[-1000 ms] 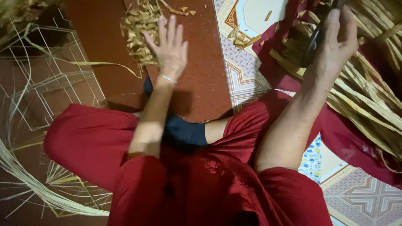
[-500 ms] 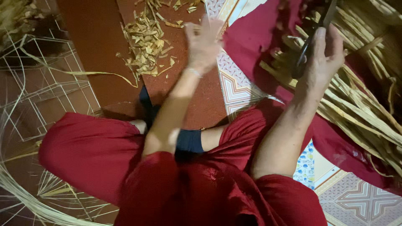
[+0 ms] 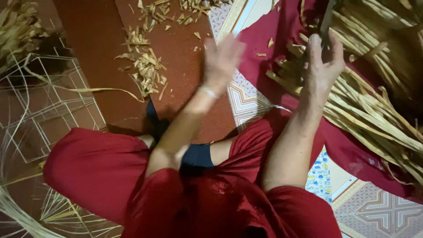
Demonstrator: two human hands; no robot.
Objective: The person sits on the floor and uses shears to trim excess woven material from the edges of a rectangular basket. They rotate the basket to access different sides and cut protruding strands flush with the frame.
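Bamboo strips [image 3: 370,110], pale yellow and long, lie in a loose heap on a dark red cloth [image 3: 273,44] at the right, and the right hand [image 3: 321,66] rests on top of them, fingers curled around a dark slim tool [image 3: 327,22] that points up and away; what kind of tool it is cannot be told. A second ago the left hand [image 3: 222,59] lay spread flat over the reddish-brown floor [image 3: 189,92] near the scattered cut chips [image 3: 145,66]; it has since swung to the right and is now lifted, blurred, fingers spread and holding nothing, above the edge of a patterned mat [image 3: 246,105]. The right hand has hardly shifted on the heap. At the left edge stands a thin wire frame [image 3: 48,105] with a few long loose strips curving round it. No packages, labels or signs show.
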